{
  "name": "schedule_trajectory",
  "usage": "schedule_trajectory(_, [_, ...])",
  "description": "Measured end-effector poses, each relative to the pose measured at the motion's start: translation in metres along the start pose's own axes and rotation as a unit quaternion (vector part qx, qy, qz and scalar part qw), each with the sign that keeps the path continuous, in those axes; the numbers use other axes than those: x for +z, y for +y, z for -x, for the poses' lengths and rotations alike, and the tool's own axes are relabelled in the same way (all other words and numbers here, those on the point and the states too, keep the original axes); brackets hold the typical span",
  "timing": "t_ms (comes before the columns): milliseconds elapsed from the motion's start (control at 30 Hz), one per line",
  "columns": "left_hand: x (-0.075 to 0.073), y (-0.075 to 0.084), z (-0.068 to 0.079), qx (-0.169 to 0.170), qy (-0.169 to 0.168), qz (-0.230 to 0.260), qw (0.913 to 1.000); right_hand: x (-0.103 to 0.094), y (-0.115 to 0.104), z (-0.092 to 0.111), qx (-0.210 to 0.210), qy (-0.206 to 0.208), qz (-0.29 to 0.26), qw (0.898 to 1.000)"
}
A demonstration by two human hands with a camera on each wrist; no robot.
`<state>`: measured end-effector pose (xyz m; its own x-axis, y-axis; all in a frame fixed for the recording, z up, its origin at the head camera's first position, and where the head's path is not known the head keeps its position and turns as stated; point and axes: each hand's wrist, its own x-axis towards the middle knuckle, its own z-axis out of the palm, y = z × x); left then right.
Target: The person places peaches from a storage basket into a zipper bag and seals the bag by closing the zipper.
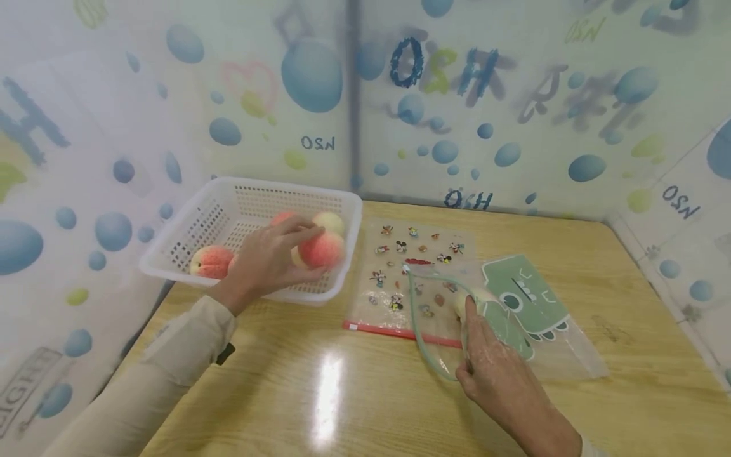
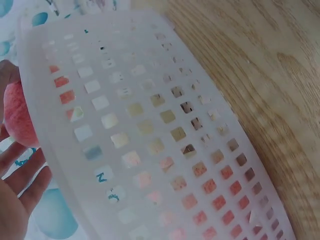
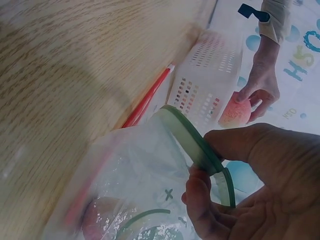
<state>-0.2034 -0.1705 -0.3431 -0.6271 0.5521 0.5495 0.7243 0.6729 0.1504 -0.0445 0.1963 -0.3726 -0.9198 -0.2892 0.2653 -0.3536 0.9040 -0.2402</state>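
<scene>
My left hand [image 1: 265,257] holds a pink-red peach [image 1: 323,250] at the right side of a white perforated plastic basket [image 1: 268,198]. In the right wrist view that peach [image 3: 234,111] shows beside the basket's rim. More peaches lie in the basket, one [image 1: 211,261] at its left and a pale one [image 1: 329,222] at the back right; the hand partly hides others. My right hand [image 1: 499,374] pinches the green-edged mouth of a clear zip bag [image 1: 537,295] printed with a green cartoon monster. The mouth gapes, and a peach [image 3: 102,220] shows through the plastic inside.
A second clear bag [image 1: 365,289], with small cartoon prints and a red zip [image 1: 377,330], lies flat between the basket and the green bag. Both rest on a wooden table [image 1: 274,381]. Patterned sheeting [image 1: 434,152] rises behind the table and at its sides.
</scene>
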Motion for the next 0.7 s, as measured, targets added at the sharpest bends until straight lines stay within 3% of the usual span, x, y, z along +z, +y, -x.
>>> schedule_trajectory(233, [0.007,0.007,-0.002,0.054,0.071,0.022,0.9957,-0.002,0.000,-0.001,0.010,-0.016,0.000,1.000])
schedule_trajectory(533, [0.018,0.020,-0.013,0.109,0.112,0.024,0.9874,-0.002,0.001,0.000,0.016,-0.011,-0.001,1.000])
schedule_trajectory(700, [0.022,0.028,-0.015,0.130,0.116,0.017,0.9846,-0.002,0.001,0.000,0.018,-0.017,-0.003,1.000])
